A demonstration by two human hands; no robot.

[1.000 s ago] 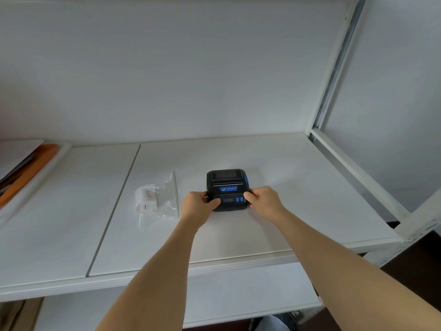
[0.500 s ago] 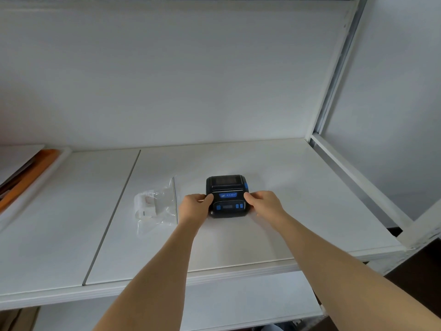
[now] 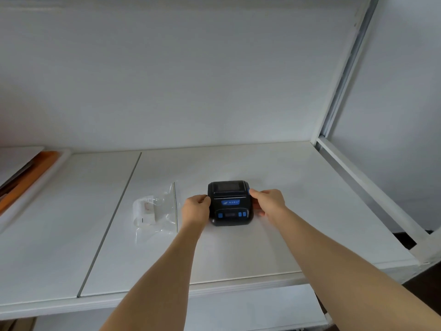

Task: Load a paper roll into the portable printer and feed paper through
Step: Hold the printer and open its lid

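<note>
A small black portable printer [image 3: 230, 203] with blue buttons and a shut lid sits flat on the white shelf [image 3: 298, 187]. My left hand [image 3: 196, 210] grips its left side with curled fingers. My right hand [image 3: 268, 203] holds its right side, with the thumb on the blue tab at the upper right edge. A white paper roll [image 3: 144, 210] lies inside a clear plastic bag [image 3: 164, 211] just left of my left hand.
The shelf has a seam running front to back on the left [image 3: 112, 223]. A white tray with orange and grey flat items [image 3: 26, 177] sits at the far left. A metal frame post and rail [image 3: 358, 177] bound the right side.
Both hands slid a little further along the printer's sides; my right thumb moved up to the blue side tab. The printer and the bagged roll stayed in place.
</note>
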